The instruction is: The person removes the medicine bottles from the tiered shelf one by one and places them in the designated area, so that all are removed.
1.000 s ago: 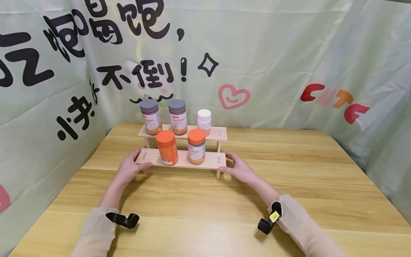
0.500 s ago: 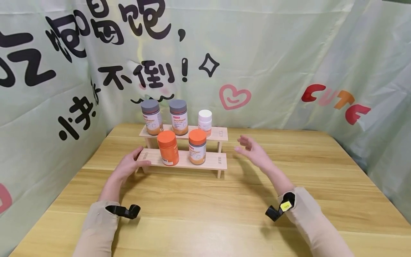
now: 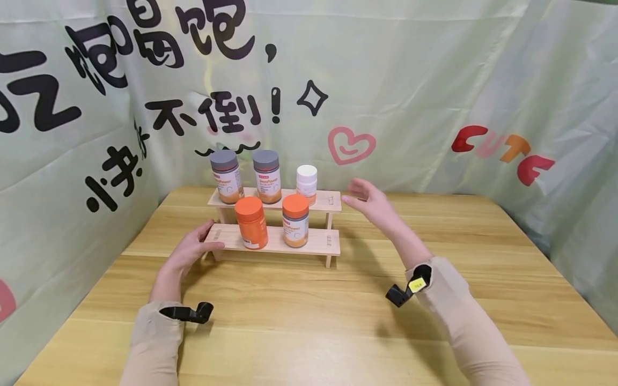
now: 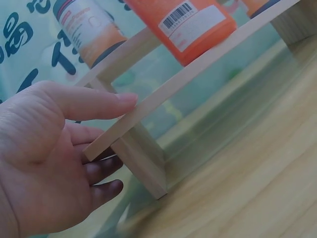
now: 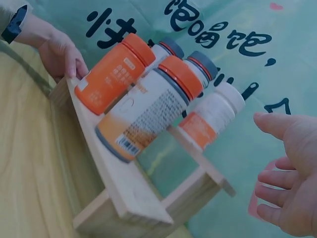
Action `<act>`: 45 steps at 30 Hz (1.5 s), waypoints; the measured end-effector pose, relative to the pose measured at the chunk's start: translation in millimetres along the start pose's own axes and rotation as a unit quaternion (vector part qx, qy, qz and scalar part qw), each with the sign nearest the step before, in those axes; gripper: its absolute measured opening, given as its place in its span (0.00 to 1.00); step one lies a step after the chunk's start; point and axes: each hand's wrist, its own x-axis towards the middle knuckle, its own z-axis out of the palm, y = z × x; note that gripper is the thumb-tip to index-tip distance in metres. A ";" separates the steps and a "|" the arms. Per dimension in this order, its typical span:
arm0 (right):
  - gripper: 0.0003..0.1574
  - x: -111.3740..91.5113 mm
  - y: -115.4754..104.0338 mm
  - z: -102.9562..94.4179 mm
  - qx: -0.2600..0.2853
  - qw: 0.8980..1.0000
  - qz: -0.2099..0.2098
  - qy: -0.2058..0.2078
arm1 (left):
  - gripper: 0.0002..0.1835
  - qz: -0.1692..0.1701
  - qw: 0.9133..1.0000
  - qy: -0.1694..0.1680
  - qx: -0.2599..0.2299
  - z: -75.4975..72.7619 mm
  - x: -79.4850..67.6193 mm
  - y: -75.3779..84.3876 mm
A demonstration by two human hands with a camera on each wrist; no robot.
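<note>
A two-tier wooden rack stands on the table. Its left end is gripped by my left hand, thumb on the lower board and fingers round the end, as the left wrist view shows. My right hand is held in the air beside the upper tier's right end, fingers loosely extended and holding nothing. On the lower board are an orange jar and an orange-lidded jar with a white label. Two grey-lidded jars and a small white-capped bottle stand on the upper tier.
The wood-grain table extends forward and right of the rack. Behind it hangs a pale green cloth with printed lettering and a pink heart. Each sleeve carries a black wrist camera.
My right hand has let go of the lower board's right end, moved out to the right, then back toward the upper tier's end. The left hand stays at the rack.
</note>
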 end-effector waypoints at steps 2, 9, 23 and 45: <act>0.44 4.2 -5.6 3.3 -0.003 1.000 -0.002 0.000 | 0.49 0.000 1.000 -0.004 -0.003 -0.8 -0.4 -0.7; 0.43 22.6 -25.3 14.9 -0.006 1.000 -0.019 -0.001 | 0.47 0.002 1.000 -0.011 0.006 -4.6 -3.0 -0.7; 0.43 51.8 -27.6 44.4 0.032 0.998 -0.047 -0.017 | 0.46 0.006 1.000 -0.016 0.001 -5.9 1.9 -3.4; 0.34 44.4 -22.4 34.8 -0.020 0.996 -0.079 0.036 | 0.46 0.001 1.000 -0.010 -0.008 -5.7 -1.3 -4.1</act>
